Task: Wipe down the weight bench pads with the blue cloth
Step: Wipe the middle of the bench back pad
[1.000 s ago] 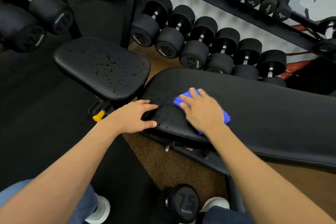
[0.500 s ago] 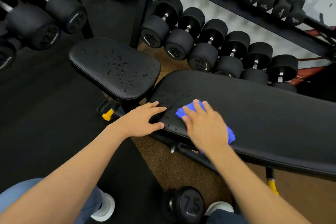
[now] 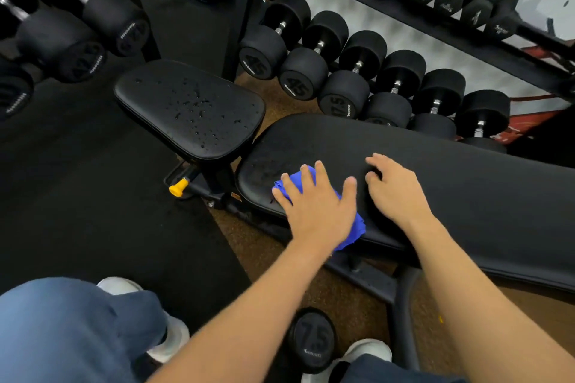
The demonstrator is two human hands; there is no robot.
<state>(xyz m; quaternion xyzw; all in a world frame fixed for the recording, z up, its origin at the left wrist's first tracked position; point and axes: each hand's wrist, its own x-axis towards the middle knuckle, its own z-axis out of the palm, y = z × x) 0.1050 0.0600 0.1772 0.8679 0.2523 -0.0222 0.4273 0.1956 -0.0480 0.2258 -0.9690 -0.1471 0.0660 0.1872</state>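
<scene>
The long black back pad (image 3: 451, 171) of the bench runs from centre to right, its left end smeared with moisture. On that end lies the blue cloth (image 3: 353, 227), pressed flat under my left hand (image 3: 317, 205) with fingers spread. My right hand (image 3: 395, 190) rests on the pad just to the right of the cloth, fingers loosely bent and holding nothing. The smaller seat pad (image 3: 193, 109) sits to the upper left, dotted with water drops, with neither hand on it.
A rack of large black dumbbells (image 3: 342, 84) stands right behind the bench, with small ones on the shelf above. More dumbbells (image 3: 62, 37) hang at the left. A 75 dumbbell (image 3: 312, 340) lies on the floor by my feet. A yellow adjustment knob (image 3: 178, 188) sticks out below the seat.
The cloth has passed from under my right hand to under my left hand. My right hand has shifted right onto the bare pad. The view has moved left along the bench.
</scene>
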